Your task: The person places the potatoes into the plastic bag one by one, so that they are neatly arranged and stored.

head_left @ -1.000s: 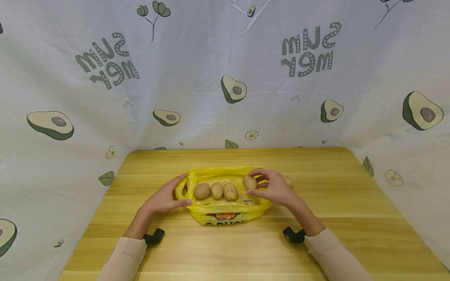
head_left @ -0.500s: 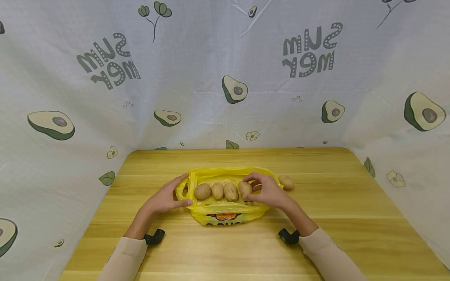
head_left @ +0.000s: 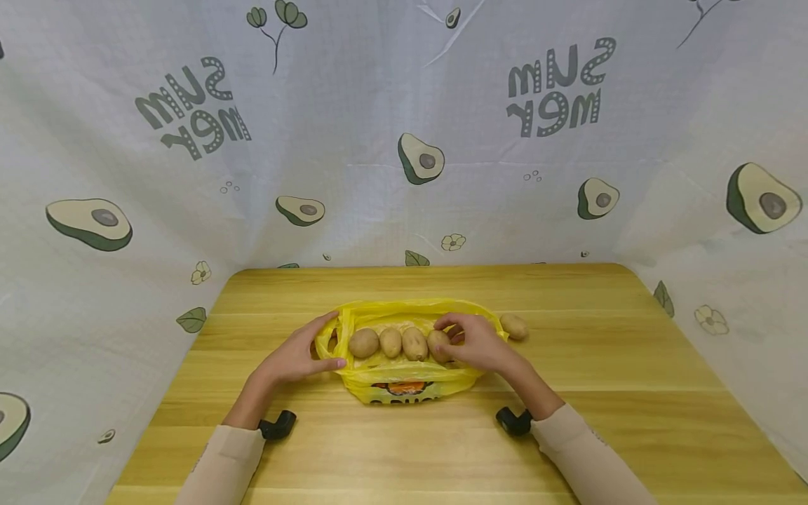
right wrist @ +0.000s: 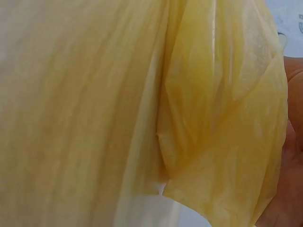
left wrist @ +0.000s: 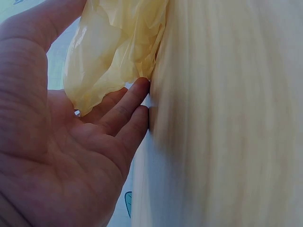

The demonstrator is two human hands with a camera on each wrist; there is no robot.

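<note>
A yellow plastic bag (head_left: 410,387) lies on the table with its mouth spread upward. Several potatoes (head_left: 391,343) sit inside in a row. My left hand (head_left: 292,356) spans the bag's left end, thumb at the front and fingers behind. In the left wrist view the fingers (left wrist: 124,111) are fairly straight, touching the bag (left wrist: 113,42) and the tabletop. With my right hand (head_left: 477,341) I pinch the rightmost potato (head_left: 438,344) down in the bag, next to the others. The right wrist view shows mostly bag (right wrist: 222,118), which hides the fingers; part of the hand (right wrist: 294,142) shows behind it.
One more potato (head_left: 514,327) lies on the wooden table (head_left: 404,456) just outside the bag's right end. A white curtain (head_left: 353,231) printed with avocados stands behind the table and along both sides. Black angled pieces (head_left: 278,426) sit at both wrists.
My right hand has moved left and slightly down with the potato, bringing it beside the row. The potato outside the bag shows more fully. My left hand stays in place.
</note>
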